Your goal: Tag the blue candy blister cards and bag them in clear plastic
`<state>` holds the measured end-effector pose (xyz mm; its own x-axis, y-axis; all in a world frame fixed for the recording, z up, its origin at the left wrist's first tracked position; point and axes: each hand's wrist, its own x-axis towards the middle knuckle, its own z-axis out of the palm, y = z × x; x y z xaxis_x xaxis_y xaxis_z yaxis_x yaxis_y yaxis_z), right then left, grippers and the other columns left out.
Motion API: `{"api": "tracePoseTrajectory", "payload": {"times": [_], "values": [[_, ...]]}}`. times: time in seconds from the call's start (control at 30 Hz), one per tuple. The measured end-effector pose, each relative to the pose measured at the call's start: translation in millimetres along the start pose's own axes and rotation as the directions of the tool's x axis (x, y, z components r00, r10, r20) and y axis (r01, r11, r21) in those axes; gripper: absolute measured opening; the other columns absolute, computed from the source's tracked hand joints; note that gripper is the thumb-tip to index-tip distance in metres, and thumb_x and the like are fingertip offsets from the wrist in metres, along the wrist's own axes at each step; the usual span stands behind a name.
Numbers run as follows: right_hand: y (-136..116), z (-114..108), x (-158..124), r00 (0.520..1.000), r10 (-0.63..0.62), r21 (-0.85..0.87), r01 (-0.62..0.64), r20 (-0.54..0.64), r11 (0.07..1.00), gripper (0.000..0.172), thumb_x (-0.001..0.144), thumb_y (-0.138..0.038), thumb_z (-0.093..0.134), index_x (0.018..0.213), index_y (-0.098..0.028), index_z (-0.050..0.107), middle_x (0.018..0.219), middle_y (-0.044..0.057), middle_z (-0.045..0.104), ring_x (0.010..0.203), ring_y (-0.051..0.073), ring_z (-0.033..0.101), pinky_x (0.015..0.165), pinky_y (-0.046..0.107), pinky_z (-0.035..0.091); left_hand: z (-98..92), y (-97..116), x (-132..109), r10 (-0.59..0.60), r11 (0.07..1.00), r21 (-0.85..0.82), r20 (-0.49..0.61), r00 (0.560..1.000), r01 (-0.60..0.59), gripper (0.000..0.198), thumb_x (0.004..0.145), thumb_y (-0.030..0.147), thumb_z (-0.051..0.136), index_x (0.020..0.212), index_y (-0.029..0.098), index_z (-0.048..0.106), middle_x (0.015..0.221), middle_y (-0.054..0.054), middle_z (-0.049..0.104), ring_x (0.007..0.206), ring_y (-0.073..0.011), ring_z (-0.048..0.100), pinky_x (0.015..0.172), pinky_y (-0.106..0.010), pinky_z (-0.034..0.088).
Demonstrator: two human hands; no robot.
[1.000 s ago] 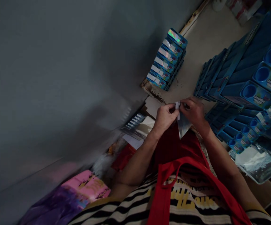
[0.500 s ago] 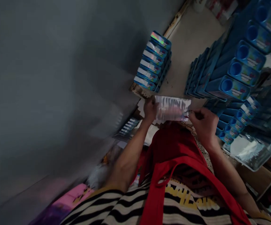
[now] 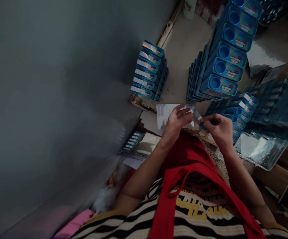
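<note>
Ok: both hands closed on a clear bag at the table edge

- Grey wall fills the left half of the view, blurred.
- Beige table runs along it, with a chipped front edge.
- Big stack of blue boxes sits on the right side of the table. The boxes have round openings facing the camera, and flat blue packs lean against the stack's left side.
- Smaller stack of blue boxes with shiny fronts stands by the wall, well apart from the big stack.
- Plastic tray lies at the right, below the blue boxes, with white stuff in it. Can't tell what it is.
- Red apron hangs over a striped shirt at the bottom of the view.
- Clear bag is held flat just above the table's front edge, between the two stacks.
- Left hand has its fingers curled over the bag's right part and its thumb under, gripping it.
- Right hand is just beside the left and mostly closed. Thumb and forefinger pinch a small piece, white with a red bit, at the bag's right end. It is too small to identify.
</note>
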<state>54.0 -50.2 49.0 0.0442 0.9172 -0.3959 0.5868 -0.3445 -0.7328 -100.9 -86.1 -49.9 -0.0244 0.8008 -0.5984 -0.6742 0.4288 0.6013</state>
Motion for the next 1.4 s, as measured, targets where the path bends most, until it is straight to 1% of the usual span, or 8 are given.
{"api": "tracePoseTrajectory", "payload": {"times": [0.13,0.27,0.47,0.77,1.0,1.2,1.3,1.4], "values": [[5,-12,0,0.987,0.104,0.13,-0.12,0.122,0.984,0.018,0.068,-0.035,0.07,0.07,-0.018,0.075,0.059,-0.001,0.065,0.05,0.012,0.053,0.05,0.024,0.041,5.5,15,7,-0.205,0.979,0.026,0.132,0.97,0.204,0.062,0.062,0.052,0.096,0.109,0.019,0.072,0.098,-0.006,0.075,0.084,-0.0199,0.074,0.083,-0.038,0.063],[4,-18,1,0.961,0.186,0.274,-0.239,0.206,0.931,0.02,0.062,-0.037,0.074,0.067,-0.018,0.073,0.054,-0.003,0.061,0.045,0.009,0.047,0.047,0.023,0.039,21.4,27,-7,-0.123,0.99,0.071,0.047,0.991,0.12,0.045,0.058,0.044,0.099,0.083,0.018,0.071,0.086,-0.002,0.076,0.075,-0.0156,0.072,0.074,-0.031,0.063],[8,-23,0,0.927,0.226,0.381,-0.334,0.301,0.862,0.022,0.06,-0.038,0.078,0.066,-0.018,0.071,0.051,-0.003,0.061,0.041,0.008,0.044,0.042,0.022,0.033,39.3,42,-26,0.051,0.979,0.2,-0.123,0.991,-0.026,0.043,0.06,0.047,0.097,0.081,0.017,0.075,0.082,-0.003,0.077,0.065,-0.0135,0.069,0.064,-0.026,0.062],[26,-71,-13,0.929,0.286,0.419,-0.363,0.235,0.832,0.027,0.066,-0.042,0.079,0.075,-0.019,0.071,0.053,-0.005,0.06,0.041,0.007,0.045,0.043,0.021,0.032,83.4,19,-32,0.051,0.981,0.191,-0.073,0.996,-0.036,0.039,0.062,0.048,0.097,0.081,0.02,0.078,0.073,-0.001,0.076,0.063,-0.0158,0.071,0.064,-0.029,0.063],[39,-104,-4,0.925,0.305,0.539,-0.379,0.225,0.752,0.032,0.069,-0.049,0.08,0.082,-0.021,0.069,0.063,-0.004,0.065,0.046,0.007,0.048,0.043,0.02,0.035,124.0,12,-34,0.118,0.947,0.297,0.044,0.992,-0.126,0.024,0.078,0.042,0.089,0.088,0.022,0.08,0.08,0.0,0.077,0.069,-0.0164,0.074,0.067,-0.028,0.063],[46,-104,0,0.945,0.259,0.539,-0.326,0.198,0.777,0.044,0.055,-0.048,0.098,0.071,-0.02,0.069,0.06,-0.005,0.062,0.048,0.008,0.049,0.046,0.022,0.038,128.3,9,-29,0.217,0.895,0.389,0.043,0.975,-0.216,0.017,0.083,0.037,0.086,0.09,0.023,0.08,0.087,0.0,0.078,0.078,-0.0164,0.074,0.076,-0.029,0.063],[50,-105,-2,0.942,0.285,0.527,-0.336,0.178,0.78,0.043,0.057,-0.051,0.097,0.072,-0.019,0.072,0.062,-0.002,0.065,0.052,0.009,0.053,0.048,0.022,0.038,127.9,4,-25,0.302,0.852,0.431,0.058,0.952,-0.296,0.015,0.083,0.037,0.086,0.087,0.023,0.081,0.087,0.0,0.077,0.081,-0.0167,0.074,0.08,-0.029,0.062],[55,-109,0,0.948,0.287,0.526,-0.316,0.138,0.79,0.042,0.065,-0.056,0.09,0.075,-0.019,0.073,0.065,-0.001,0.066,0.052,0.009,0.05,0.049,0.023,0.035,132.9,-3,-20,0.28,0.869,0.418,0.023,0.96,-0.264,0.017,0.081,0.038,0.086,0.087,0.023,0.082,0.083,0.0,0.078,0.079,-0.0171,0.074,0.078,-0.029,0.062]]}}
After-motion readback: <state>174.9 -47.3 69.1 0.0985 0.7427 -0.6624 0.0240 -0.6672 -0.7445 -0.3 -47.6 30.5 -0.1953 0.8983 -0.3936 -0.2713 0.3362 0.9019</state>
